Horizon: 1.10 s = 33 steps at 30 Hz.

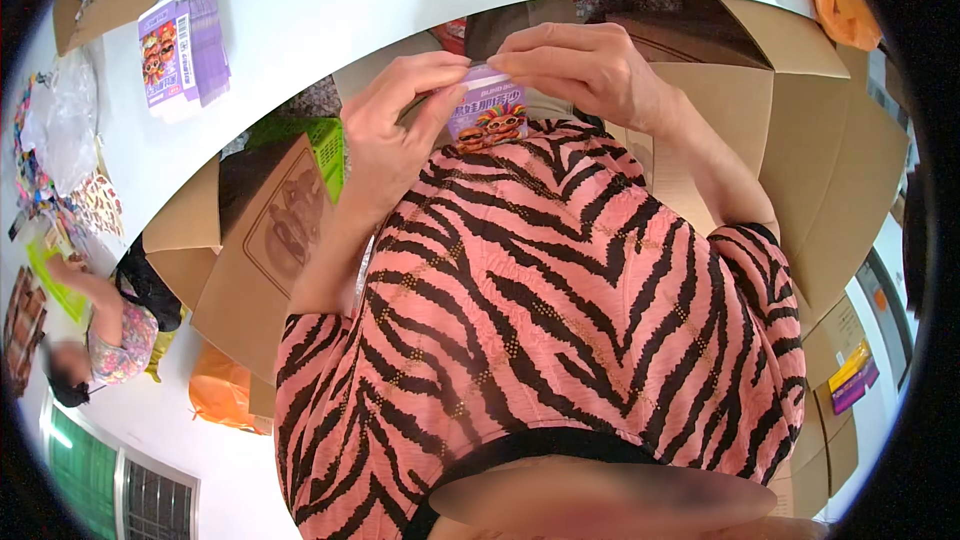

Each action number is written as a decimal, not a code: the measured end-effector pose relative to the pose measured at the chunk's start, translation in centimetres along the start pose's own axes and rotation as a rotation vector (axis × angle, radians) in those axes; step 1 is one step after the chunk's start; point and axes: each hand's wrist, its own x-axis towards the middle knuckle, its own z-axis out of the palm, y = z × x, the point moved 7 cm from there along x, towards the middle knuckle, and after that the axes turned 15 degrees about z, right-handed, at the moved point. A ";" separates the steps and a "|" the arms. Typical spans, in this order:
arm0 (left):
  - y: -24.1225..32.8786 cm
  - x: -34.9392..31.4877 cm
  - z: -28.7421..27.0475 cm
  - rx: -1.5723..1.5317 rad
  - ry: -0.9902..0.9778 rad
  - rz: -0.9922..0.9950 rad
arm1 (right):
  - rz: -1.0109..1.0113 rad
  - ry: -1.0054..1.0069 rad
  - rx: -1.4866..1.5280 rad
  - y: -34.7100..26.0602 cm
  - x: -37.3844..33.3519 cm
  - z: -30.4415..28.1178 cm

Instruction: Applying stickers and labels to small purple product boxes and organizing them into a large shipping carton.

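A small purple cardboard box (487,118) printed with cartoon figures is held upright between both hands, close in front of my striped shirt. My left hand (400,110) pinches its top left corner with thumb and fingers. On the other side, my right hand (575,65) grips the top right edge, fingertips pressed at the upper flap. The two hands nearly meet along the box's top. Its back and lower end are partly hidden from view.
On the white table (330,0) lies a stack of flat purple cartons (185,50). Open brown cardboard boxes (710,130) stand around my lap, with a green basket (327,152) at left. A co-worker (110,330) is at the far left. Orange bags (228,388) hang low at left.
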 end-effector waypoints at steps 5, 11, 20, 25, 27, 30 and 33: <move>0.5 -0.3 -0.2 0.007 -0.016 0.077 | -0.044 0.074 -0.070 0.0 -0.5 0.0; 0.8 -0.3 -0.2 -0.001 -0.009 0.109 | 0.064 0.033 0.152 -0.3 0.0 -0.3; 0.6 -0.3 0.5 -0.191 0.055 -0.118 | 0.280 -0.267 0.019 -1.4 3.1 0.3; 0.1 -0.3 0.2 -0.374 0.098 -0.265 | 0.170 -0.185 -0.009 -2.8 3.0 0.1; -0.6 0.0 0.0 -0.394 0.077 -0.285 | 0.152 -0.167 -0.023 -3.0 3.0 0.0; -1.0 1.1 0.1 -0.462 -0.054 -0.311 | 0.141 -0.186 0.001 -3.2 3.0 0.1; -1.5 1.9 0.3 -0.496 -0.154 -0.391 | 0.097 -0.130 -0.015 -3.6 2.9 -0.1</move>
